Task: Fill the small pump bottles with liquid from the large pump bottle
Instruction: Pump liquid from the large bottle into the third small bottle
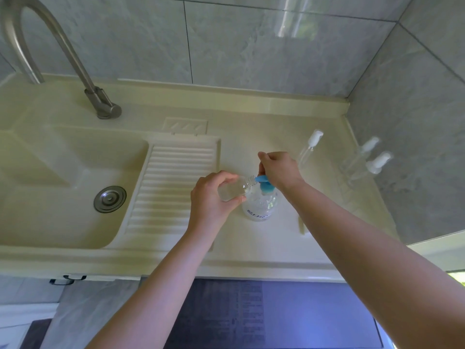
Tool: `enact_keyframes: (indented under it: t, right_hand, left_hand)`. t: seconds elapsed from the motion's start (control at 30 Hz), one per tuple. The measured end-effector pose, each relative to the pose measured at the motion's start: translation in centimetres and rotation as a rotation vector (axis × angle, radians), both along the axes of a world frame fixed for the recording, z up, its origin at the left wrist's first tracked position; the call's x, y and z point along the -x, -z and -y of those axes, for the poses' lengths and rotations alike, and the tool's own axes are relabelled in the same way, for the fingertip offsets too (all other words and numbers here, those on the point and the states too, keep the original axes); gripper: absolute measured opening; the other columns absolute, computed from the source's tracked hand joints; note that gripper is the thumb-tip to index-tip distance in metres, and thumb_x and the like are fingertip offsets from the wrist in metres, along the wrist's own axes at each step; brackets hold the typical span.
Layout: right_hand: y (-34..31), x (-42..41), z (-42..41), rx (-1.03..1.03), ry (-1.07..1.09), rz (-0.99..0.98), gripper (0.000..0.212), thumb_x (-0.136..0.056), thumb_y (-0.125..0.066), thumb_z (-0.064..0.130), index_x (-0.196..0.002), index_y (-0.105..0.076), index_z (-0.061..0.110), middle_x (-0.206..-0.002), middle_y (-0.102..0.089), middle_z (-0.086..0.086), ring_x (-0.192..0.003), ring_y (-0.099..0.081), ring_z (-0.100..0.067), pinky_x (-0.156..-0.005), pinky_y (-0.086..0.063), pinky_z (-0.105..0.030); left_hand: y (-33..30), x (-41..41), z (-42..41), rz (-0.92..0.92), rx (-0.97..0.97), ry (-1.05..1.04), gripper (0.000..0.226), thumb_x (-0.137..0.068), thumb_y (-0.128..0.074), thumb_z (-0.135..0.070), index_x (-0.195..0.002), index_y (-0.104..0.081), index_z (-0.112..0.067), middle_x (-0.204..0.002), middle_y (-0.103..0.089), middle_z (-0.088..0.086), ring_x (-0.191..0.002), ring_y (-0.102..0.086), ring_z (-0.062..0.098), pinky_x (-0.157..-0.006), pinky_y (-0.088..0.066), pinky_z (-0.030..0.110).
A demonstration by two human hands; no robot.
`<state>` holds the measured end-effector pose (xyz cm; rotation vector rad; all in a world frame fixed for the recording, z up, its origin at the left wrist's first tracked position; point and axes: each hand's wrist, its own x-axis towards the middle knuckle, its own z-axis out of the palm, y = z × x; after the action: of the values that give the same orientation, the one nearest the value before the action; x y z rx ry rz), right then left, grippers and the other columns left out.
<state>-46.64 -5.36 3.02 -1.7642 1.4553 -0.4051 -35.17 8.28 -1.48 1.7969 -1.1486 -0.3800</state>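
Two hands busy: left hand (214, 197) holds small clear open bottle (232, 188) at blue nozzle (259, 178) of big clear pump bottle (260, 205); right hand (278, 170) grips pump top. Filling step; next, press down slow.

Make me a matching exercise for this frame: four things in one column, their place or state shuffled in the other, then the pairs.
Things:
1. left hand
2. right hand
3. large pump bottle
4. sink drain

Place or state:
A. stands upright on the counter, blue pump on top
B. holds a small clear bottle, tilted, at the spout
C. set in the basin floor
D. presses the blue pump head

Pairs: 1-B, 2-D, 3-A, 4-C
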Motion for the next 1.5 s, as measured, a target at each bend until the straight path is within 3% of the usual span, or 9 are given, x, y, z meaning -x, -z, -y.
enact_keyframes:
  t: [0.23, 0.4, 0.53, 0.67, 0.87, 1.1, 1.33, 1.5]
  right_hand:
    - [0.44, -0.95, -0.50, 0.076, -0.008, -0.025, 0.044, -0.098, -0.045, 0.027, -0.076, -0.061, -0.007, -0.067, -0.067, -0.011, -0.065, -0.055, -0.023, -0.059, -0.044, -0.027]
    - [0.22, -0.11, -0.24, 0.013, 0.001, 0.014, 0.048, -0.099, -0.044, 0.030, -0.056, -0.058, 0.014, -0.065, -0.066, 0.001, -0.061, -0.054, -0.013, -0.059, -0.042, -0.021]
    - [-0.04, -0.26, -0.23, 0.032, 0.001, -0.006, 0.044, -0.098, -0.046, 0.028, -0.058, -0.057, 0.011, -0.062, -0.064, 0.001, -0.060, -0.054, -0.016, -0.058, -0.043, -0.023]
    - [0.26, -1.02, -0.49, 0.080, 0.010, -0.053, 0.043, -0.097, -0.045, 0.028, -0.076, -0.061, -0.007, -0.070, -0.070, -0.011, -0.067, -0.055, -0.023, -0.067, -0.050, -0.032]
    - [0.21, -0.28, -0.22, -0.003, 0.026, -0.003, 0.046, -0.099, -0.046, 0.031, -0.058, -0.057, 0.015, -0.066, -0.067, 0.002, -0.063, -0.055, -0.015, -0.060, -0.043, -0.023]
    - [0.18, -0.49, -0.39, 0.054, -0.007, 0.000, 0.042, -0.097, -0.048, 0.029, -0.058, -0.052, 0.011, -0.064, -0.066, -0.003, -0.077, -0.066, -0.029, -0.068, -0.049, -0.029]
    - [-0.32, -0.21, -0.15, -0.020, 0.000, 0.003, 0.048, -0.098, -0.045, 0.032, -0.055, -0.059, 0.017, -0.070, -0.070, -0.001, -0.068, -0.057, -0.017, -0.067, -0.045, -0.027]
    - [-0.08, -0.36, -0.18, 0.035, 0.007, -0.008, 0.046, -0.098, -0.047, 0.029, -0.055, -0.054, 0.014, -0.057, -0.060, 0.003, -0.061, -0.054, -0.018, -0.057, -0.041, -0.023]
  left_hand:
    - [0.08, 0.15, -0.05, -0.004, -0.018, 0.004, 0.041, -0.062, -0.089, -0.022, -0.097, -0.069, -0.028, -0.097, -0.070, -0.019, -0.093, -0.060, 0.008, -0.088, -0.047, 0.029]
    - [-0.22, 0.07, 0.11, 0.013, -0.008, -0.013, 0.042, -0.060, -0.090, -0.022, -0.097, -0.070, -0.028, -0.096, -0.069, -0.021, -0.092, -0.060, 0.008, -0.088, -0.047, 0.030]
    - [-0.14, 0.37, 0.17, 0.013, -0.011, -0.013, 0.042, -0.061, -0.090, -0.022, -0.097, -0.070, -0.028, -0.096, -0.069, -0.019, -0.091, -0.059, 0.007, -0.088, -0.047, 0.032]
    - [0.20, 0.27, 0.12, 0.010, -0.021, -0.023, 0.042, -0.061, -0.090, -0.024, -0.097, -0.070, -0.029, -0.097, -0.069, -0.019, -0.092, -0.060, 0.007, -0.089, -0.048, 0.035]
    - [0.15, -0.12, -0.01, 0.018, -0.017, -0.028, 0.043, -0.061, -0.090, -0.023, -0.099, -0.071, -0.028, -0.098, -0.070, -0.018, -0.093, -0.060, 0.009, -0.088, -0.048, 0.034]
    - [0.13, 0.31, 0.37, -0.006, -0.024, -0.013, 0.044, -0.061, -0.090, -0.023, -0.100, -0.070, -0.029, -0.098, -0.070, -0.018, -0.092, -0.059, 0.008, -0.088, -0.047, 0.031]
    - [0.22, 0.15, 0.36, 0.004, -0.019, -0.030, 0.045, -0.061, -0.090, -0.025, -0.101, -0.071, -0.029, -0.097, -0.070, -0.018, -0.092, -0.058, 0.008, -0.088, -0.047, 0.031]
    - [0.29, 0.46, 0.33, -0.014, -0.006, -0.025, 0.044, -0.061, -0.090, -0.023, -0.100, -0.071, -0.028, -0.098, -0.070, -0.017, -0.093, -0.060, 0.008, -0.089, -0.048, 0.034]
